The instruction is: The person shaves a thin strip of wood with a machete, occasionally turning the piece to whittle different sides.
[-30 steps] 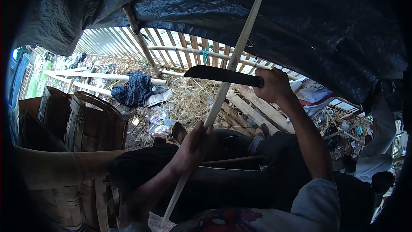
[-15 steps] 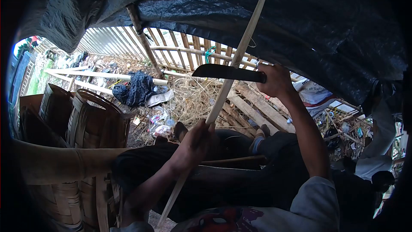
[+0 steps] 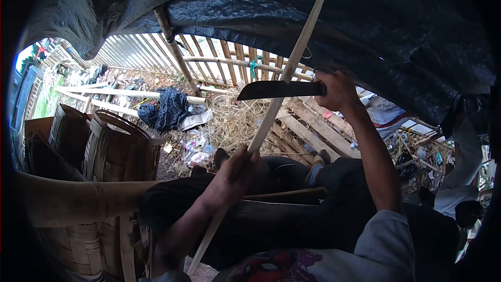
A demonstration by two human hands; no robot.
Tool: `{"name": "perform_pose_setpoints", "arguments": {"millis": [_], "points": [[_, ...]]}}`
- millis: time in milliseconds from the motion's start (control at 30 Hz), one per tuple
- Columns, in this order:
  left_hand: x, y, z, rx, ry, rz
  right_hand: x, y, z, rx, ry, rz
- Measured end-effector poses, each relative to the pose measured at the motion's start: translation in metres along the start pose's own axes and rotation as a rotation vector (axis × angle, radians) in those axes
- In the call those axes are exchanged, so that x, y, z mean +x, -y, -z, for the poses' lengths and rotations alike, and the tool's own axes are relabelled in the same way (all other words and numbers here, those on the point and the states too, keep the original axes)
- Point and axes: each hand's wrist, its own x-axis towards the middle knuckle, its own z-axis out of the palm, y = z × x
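A long pale bamboo strip (image 3: 292, 62) slants from the lower middle up to the top edge. My left hand (image 3: 235, 175) is closed around it low down, above my lap. My right hand (image 3: 334, 91) grips the handle of a dark machete (image 3: 274, 90), held level, with its blade lying across the strip at about mid height. My legs in dark trousers (image 3: 292, 214) stretch out under both hands.
Woven bamboo baskets (image 3: 112, 151) stand at the left. A black tarp (image 3: 365, 26) hangs overhead on a bamboo pole (image 3: 175, 55). Beyond lie a slatted fence (image 3: 224, 55), straw, planks (image 3: 313, 130), a dark cloth (image 3: 164, 107) and litter.
My right hand has lifted the machete slightly up along the strip. My left hand keeps its hold at the same place on the strip.
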Motion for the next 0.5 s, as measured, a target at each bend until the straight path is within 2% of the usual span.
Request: {"name": "perform_pose_setpoints", "arguments": {"millis": [133,200,333,400,433,500], "points": [[-0.004,-0.021,0.002,0.074,0.015,0.064,0.001,-0.005,-0.001,-0.076,-0.020,0.045],[-0.006,-0.027,0.002,0.090,0.033,-0.173,0.002,-0.005,0.002,-0.071,0.004,0.045],[-0.010,-0.029,0.005,0.160,0.061,-0.204,0.005,-0.010,-0.002,-0.044,-0.009,0.049],[-0.011,-0.015,0.006,-0.054,0.029,-0.049,0.005,-0.013,-0.004,-0.063,-0.061,0.085],[-0.009,-0.007,0.007,-0.051,0.032,-0.054,0.006,-0.014,-0.003,-0.064,-0.067,0.082],[-0.011,0.003,0.005,-0.069,-0.048,-0.184,0.005,-0.017,-0.003,-0.048,-0.030,0.021]]}}
